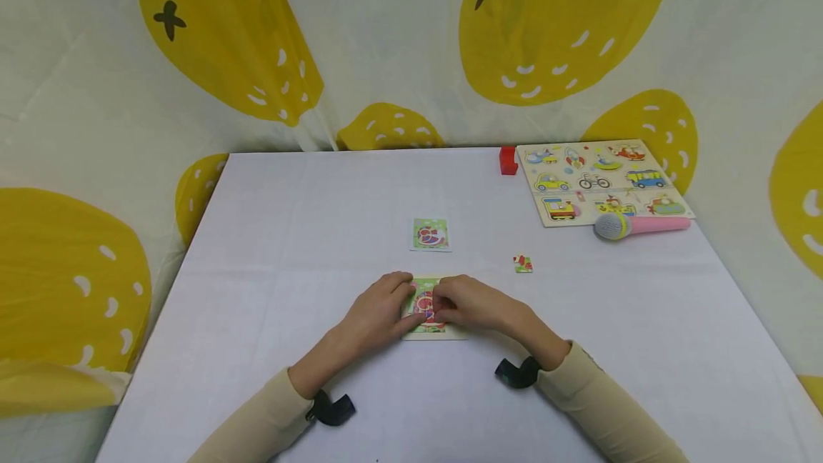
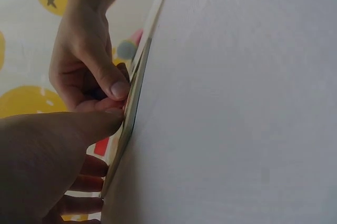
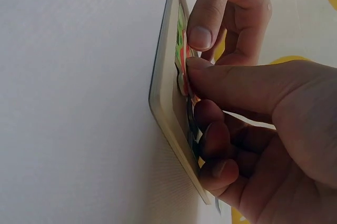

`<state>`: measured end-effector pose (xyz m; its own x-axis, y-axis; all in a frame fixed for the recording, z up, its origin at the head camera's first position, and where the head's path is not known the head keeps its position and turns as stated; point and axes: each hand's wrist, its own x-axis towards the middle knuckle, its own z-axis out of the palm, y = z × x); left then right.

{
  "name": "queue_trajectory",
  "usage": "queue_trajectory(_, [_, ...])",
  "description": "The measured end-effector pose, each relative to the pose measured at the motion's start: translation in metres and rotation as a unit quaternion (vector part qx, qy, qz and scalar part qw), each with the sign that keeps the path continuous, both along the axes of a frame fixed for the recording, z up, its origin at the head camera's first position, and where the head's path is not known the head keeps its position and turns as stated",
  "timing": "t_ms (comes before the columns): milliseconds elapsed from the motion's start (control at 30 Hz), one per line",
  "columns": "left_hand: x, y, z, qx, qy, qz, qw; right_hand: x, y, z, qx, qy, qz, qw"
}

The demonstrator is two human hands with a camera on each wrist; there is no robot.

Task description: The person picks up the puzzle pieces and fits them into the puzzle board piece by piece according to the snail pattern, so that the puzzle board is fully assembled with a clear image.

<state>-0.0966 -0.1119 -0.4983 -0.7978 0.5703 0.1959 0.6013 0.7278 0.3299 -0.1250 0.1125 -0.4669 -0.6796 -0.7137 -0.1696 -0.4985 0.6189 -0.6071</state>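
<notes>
A small wooden puzzle board point(image 1: 435, 336) lies on the white table, with a green, red and pink picture in its frame. My left hand point(image 1: 379, 309) rests along the board's left side, its straight thumb point(image 2: 100, 124) pressing the picture while the fingers lie at the edge. From the right, my right hand point(image 1: 476, 302) pinches a puzzle piece point(image 3: 182, 81) between thumb and curled fingers, over the board's right part. Both thumbs sit close together in the right wrist view. Much of the picture is hidden under the hands.
Beyond the board lies a small picture card point(image 1: 431, 235). One loose puzzle piece point(image 1: 524, 264) is to the right. At the back right are a red block point(image 1: 508, 161), a vehicle puzzle board point(image 1: 604, 184) and a pink toy microphone point(image 1: 649, 225). A lemon-print cloth hangs behind the table.
</notes>
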Motion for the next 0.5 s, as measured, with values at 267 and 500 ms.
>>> queue_trajectory(267, [0.0001, 0.0012, -0.0033, 0.012, 0.020, 0.002, 0.9997, -0.0003, 0.0004, -0.0004, 0.003, 0.004, -0.001, 1.000])
queue_trajectory(500, [0.0003, 0.0021, -0.0031, 0.020, 0.025, 0.005, 0.9995, 0.0004, 0.0003, -0.0009, 0.008, -0.012, -0.043, 0.999])
